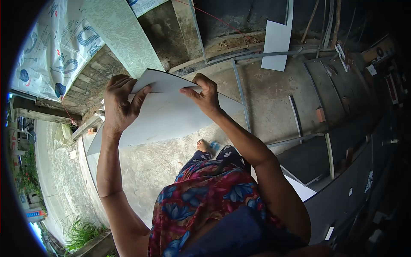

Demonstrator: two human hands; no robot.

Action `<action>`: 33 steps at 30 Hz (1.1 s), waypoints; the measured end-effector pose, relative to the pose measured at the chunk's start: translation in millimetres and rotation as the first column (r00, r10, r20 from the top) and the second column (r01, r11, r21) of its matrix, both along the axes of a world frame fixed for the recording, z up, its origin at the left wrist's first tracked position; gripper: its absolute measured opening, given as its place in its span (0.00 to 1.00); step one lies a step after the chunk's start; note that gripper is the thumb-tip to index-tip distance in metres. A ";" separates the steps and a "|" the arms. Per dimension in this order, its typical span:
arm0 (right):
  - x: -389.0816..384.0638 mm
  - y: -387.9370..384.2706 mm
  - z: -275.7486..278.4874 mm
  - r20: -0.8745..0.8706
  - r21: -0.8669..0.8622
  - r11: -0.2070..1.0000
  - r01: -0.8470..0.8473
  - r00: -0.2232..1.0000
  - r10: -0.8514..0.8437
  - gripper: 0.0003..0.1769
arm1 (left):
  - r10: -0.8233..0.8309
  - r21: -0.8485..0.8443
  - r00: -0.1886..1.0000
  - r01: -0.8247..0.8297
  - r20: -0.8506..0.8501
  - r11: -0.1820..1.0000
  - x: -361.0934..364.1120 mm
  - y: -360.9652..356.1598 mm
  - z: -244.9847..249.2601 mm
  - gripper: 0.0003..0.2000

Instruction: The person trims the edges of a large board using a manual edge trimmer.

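A large thin white-grey sheet (171, 115) spreads out in front of me, above the concrete floor. Its far edge is pinched by my left hand (120, 103), with the thumb on the near face and the fingers curled over the edge. A little to the right, my right hand (204, 95) grips the same edge, its thumb pointing inward. Between the two thumbs a faint line crosses the sheet, and the strip beyond it rises to a corner. The fingertips behind the edge are hidden.
A pale green patterned panel (122, 36) and printed plastic sheeting (64, 55) lie beyond my left hand. Metal bars (241, 94) cross the floor at right, near a white board (276, 45) and a brick (320, 114). My bare foot (202, 145) shows below the sheet.
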State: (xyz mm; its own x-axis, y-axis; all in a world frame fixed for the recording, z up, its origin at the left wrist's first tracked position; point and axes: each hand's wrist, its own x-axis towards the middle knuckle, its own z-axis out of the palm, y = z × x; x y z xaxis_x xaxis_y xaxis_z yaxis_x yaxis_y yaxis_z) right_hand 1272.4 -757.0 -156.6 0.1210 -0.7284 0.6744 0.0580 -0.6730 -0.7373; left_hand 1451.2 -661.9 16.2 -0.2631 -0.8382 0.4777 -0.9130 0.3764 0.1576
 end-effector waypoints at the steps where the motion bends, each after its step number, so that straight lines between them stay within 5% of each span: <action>1: 9.3 -17.3 5.7 0.005 0.028 0.999 0.027 1.000 -0.027 0.25 | 0.031 0.019 0.999 -0.031 -0.028 0.999 11.0 -19.2 5.3 0.14; 4: 35.4 -70.1 40.0 0.009 0.021 0.999 0.035 0.999 -0.035 0.22 | 0.098 0.014 0.982 -0.097 -0.164 0.995 39.4 -72.0 33.9 0.18; 5: 35.4 -83.1 58.9 -0.100 -0.064 0.985 0.158 0.981 -0.164 0.23 | 0.101 -0.028 0.961 -0.112 -0.258 0.993 48.1 -87.4 42.0 0.19; 7: 39.4 -118.0 87.0 -0.096 -0.012 0.984 0.178 0.979 -0.178 0.23 | 0.117 -0.164 0.972 -0.152 -0.204 0.975 88.4 -103.0 49.9 0.30; 8: 42.9 -129.2 105.2 0.153 0.096 0.992 0.077 0.984 -0.091 0.27 | 0.187 -0.259 0.953 -0.248 -0.240 0.934 112.2 -104.9 46.4 0.32; 9: 41.4 -159.3 93.9 0.148 0.089 0.993 0.077 0.985 -0.090 0.28 | 0.248 -0.346 0.927 -0.338 -0.280 0.875 136.2 -106.1 37.0 0.35; 11: 23.8 -193.9 108.1 -0.020 -0.017 0.973 0.228 0.973 -0.229 0.28 | 0.381 -0.449 0.804 -0.578 -0.456 0.681 177.9 -112.2 -2.8 0.40; 14: 9.0 -245.1 126.0 0.022 0.053 0.978 0.203 0.979 -0.204 0.28 | 0.423 -0.042 0.353 -0.807 -0.835 0.590 208.9 -143.9 -78.0 0.46; 19: -15.0 -342.3 134.4 0.082 0.068 0.985 0.157 0.983 -0.162 0.27 | 0.340 0.371 -0.166 -0.572 -0.926 0.732 197.5 -270.1 -162.6 0.52; 23: -25.9 -417.9 141.5 0.134 0.023 0.992 0.127 0.983 -0.129 0.28 | 0.274 0.350 -0.239 -0.390 -0.932 0.851 231.7 -360.7 -201.6 0.50; 27: -30.1 -488.6 132.2 0.169 0.037 0.991 0.131 0.976 -0.135 0.26 | 0.210 0.290 -0.202 -0.593 -0.957 0.751 234.7 -428.6 -164.8 0.48; 30: -29.2 -527.3 121.9 0.253 0.048 0.995 0.082 0.963 -0.092 0.24 | 0.079 0.190 -0.233 -0.503 -0.969 0.843 281.9 -477.6 -177.3 0.48; 33: -25.3 -570.6 104.4 0.288 0.082 0.991 0.108 0.949 -0.128 0.18 | 0.155 0.252 -0.343 -0.259 -0.926 0.933 303.9 -519.8 -181.6 0.47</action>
State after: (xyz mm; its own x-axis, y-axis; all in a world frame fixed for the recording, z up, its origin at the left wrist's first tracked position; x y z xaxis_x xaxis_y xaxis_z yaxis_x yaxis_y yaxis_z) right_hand 1247.1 -1327.5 -52.2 -0.1634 -0.7688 0.6182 0.2000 -0.6394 -0.7424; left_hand 1755.0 -1181.7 -165.4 0.7386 -0.6666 -0.1008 0.3580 0.2611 0.8965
